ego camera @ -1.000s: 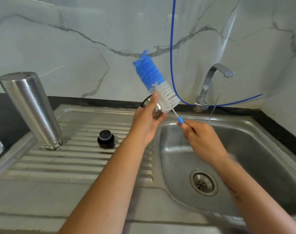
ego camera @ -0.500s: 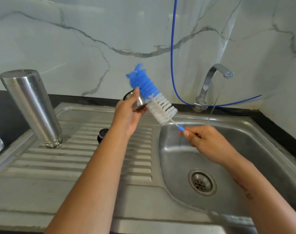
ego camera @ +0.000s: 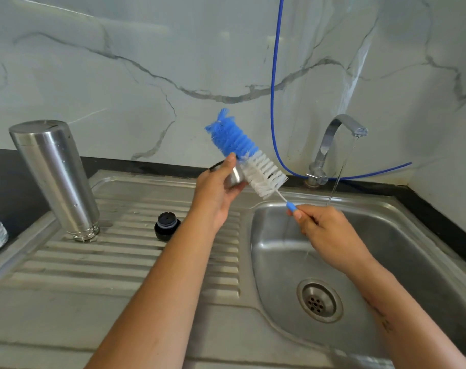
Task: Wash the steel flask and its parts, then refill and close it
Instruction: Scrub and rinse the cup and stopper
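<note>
Her left hand [ego camera: 216, 193] is gripping the steel cup [ego camera: 236, 174] above the drainboard [ego camera: 120, 262], while her right hand [ego camera: 325, 233] is pinching the brush [ego camera: 249, 158] handle, bristles slanting up-left against the cup.

Brush [ego camera: 246, 153]: blue tip bristles, white lower bristles, blue handle. Flask [ego camera: 57, 177], cap [ego camera: 236, 174], sink [ego camera: 279, 262], tap [ego camera: 330, 145]: bare steel. Stopper [ego camera: 166, 226]: black. Hose [ego camera: 273, 102]: blue. Wall [ego camera: 120, 75]: white w/ grey veins. Counter [ego camera: 8, 187]: black.
</note>
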`<state>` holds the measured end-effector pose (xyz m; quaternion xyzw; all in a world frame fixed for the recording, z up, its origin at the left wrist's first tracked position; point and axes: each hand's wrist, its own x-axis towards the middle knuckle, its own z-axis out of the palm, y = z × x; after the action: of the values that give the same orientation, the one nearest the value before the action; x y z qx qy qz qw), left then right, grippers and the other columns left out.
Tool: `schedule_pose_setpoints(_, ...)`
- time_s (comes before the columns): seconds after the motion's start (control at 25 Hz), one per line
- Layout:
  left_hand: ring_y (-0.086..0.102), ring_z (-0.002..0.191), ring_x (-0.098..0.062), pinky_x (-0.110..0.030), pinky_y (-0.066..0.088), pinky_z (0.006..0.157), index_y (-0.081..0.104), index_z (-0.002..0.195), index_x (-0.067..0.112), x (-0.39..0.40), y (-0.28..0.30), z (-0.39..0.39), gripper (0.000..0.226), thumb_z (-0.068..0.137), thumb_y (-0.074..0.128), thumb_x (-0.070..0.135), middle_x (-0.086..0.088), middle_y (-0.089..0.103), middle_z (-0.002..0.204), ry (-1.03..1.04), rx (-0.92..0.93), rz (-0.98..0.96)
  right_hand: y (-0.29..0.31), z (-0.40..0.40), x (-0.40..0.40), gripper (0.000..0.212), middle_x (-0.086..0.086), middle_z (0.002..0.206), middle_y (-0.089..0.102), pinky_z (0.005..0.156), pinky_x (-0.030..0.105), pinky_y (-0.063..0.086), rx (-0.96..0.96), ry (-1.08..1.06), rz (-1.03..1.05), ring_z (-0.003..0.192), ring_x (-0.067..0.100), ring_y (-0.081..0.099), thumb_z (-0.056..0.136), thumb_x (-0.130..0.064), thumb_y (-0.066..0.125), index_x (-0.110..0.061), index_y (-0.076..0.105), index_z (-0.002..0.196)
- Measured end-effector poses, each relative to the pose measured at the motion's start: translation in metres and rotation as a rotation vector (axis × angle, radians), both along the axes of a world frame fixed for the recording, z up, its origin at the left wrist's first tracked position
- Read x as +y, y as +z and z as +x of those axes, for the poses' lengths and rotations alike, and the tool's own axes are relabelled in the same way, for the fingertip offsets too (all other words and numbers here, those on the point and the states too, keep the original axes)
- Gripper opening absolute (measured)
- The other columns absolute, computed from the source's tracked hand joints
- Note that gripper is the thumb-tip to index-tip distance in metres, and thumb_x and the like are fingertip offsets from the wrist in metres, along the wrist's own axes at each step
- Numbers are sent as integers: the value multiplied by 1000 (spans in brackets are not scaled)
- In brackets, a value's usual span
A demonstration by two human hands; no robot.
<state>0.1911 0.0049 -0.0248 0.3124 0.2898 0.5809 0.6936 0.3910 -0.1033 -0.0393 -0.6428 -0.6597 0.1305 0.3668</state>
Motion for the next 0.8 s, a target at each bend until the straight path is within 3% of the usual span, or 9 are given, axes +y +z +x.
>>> schedule_pose_setpoints(0.12, 71, 107, -23, -37, 60, 91, 67, 116, 5, -18, 6, 22, 23, 100, 61, 21, -9, 76, 110, -102, 35, 53, -2, -12, 7, 42, 2, 59, 40, 52, 28, 28, 4, -40, 105, 53, 9, 30, 106, -31, 50, 4, 64, 87)
schedule_pose_setpoints(0.24, 69, 111, -29, -46, 57, 98, 64, 120, 0, -8, 12, 4, 28, 100, 62, 19, -18, 70, 121, 38, -83, 6, -3, -10, 4, 38, -5, 58, 39, 50, 24, 28, -12, 76, 34, 51, 8, 31, 106, -28, 52, 6, 66, 97)
schedule_pose_setpoints(0.32, 70, 109, -29, -46, 59, 96, 65, 113, 3, 3, 9, -12, 21, 99, 64, 19, -16, 70, 118, 109, -162, -39, -3, -9, 0, 35, -7, 57, 39, 52, 25, 30, -62, 132, -4, 52, 8, 31, 106, -26, 53, 5, 67, 101)
schedule_pose_setpoints(0.52, 70, 100, -23, -40, 57, 91, 67, 113, 7, -20, 7, 23, 18, 101, 60, 20, -10, 74, 107, -62, 12, 21, 2, -17, 7, 39, 0, 61, 39, 55, 30, 29, 22, 31, 155, 55, 9, 30, 106, -28, 51, 5, 65, 90)
schedule_pose_setpoints(0.68, 68, 116, -30, -45, 57, 99, 65, 117, 5, -9, 9, 4, 23, 99, 64, 21, -17, 71, 121, -3, -133, 7, 3, -6, -2, 33, 1, 61, 45, 50, 21, 33, 49, 70, -13, 51, 8, 34, 106, -26, 53, 0, 72, 99)
schedule_pose_setpoints(0.8, 71, 114, -26, -38, 61, 92, 67, 117, 5, -7, 6, -2, 28, 94, 72, 19, -12, 75, 114, -3, -89, 20, 5, -3, -5, 29, 0, 62, 47, 51, 22, 34, 70, 45, -29, 52, 7, 35, 105, -27, 54, -7, 74, 99)
